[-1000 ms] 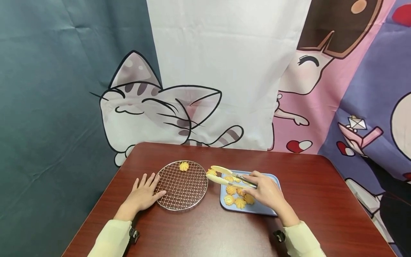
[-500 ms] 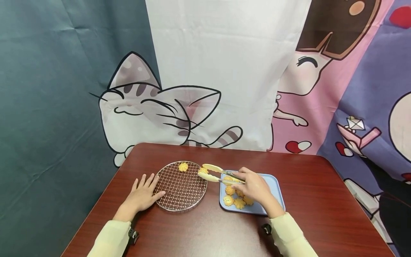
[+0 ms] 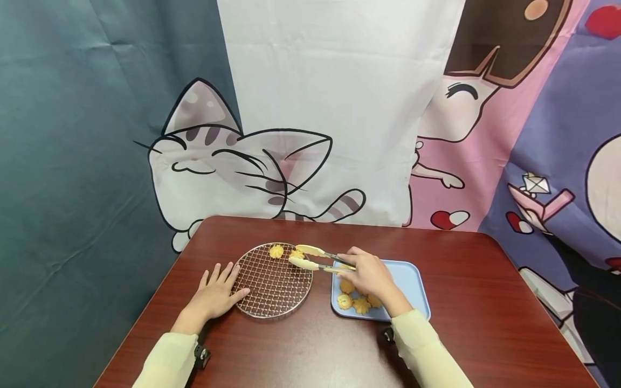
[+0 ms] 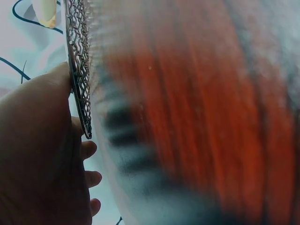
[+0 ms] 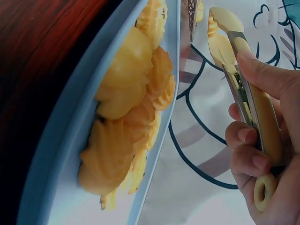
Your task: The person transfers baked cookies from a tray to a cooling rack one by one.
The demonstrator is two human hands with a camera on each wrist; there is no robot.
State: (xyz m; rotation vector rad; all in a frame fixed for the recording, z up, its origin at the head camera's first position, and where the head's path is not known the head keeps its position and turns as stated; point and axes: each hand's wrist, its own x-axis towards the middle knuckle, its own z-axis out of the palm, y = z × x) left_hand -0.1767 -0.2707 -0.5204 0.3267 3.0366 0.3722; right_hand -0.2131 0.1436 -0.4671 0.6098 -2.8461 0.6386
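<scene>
My right hand (image 3: 367, 272) grips a pair of tongs (image 5: 255, 98) with cream tips and metal arms. Between the tips sits a yellow swirled cookie (image 3: 296, 254), over the far right part of a round wire rack (image 3: 271, 285). Another cookie (image 3: 276, 251) lies on the rack near its far rim. With fingers spread, my left hand (image 3: 213, 293) rests at the rack's left edge; its thumb lies over the rim. In the left wrist view the rack's mesh (image 4: 80, 61) shows edge-on beside that hand (image 4: 42, 154).
To the right of the rack, a blue tray (image 3: 409, 285) holds several more cookies (image 5: 117, 150), partly hidden under my right hand in the head view. Both stand on a reddish-brown wooden table (image 3: 310, 350). A printed cloth (image 3: 349, 108) hangs behind the table.
My right hand has moved left with the tongs, carrying the pinched cookie from the gap between tray and rack to above the rack's far right part. The left hand has stayed put.
</scene>
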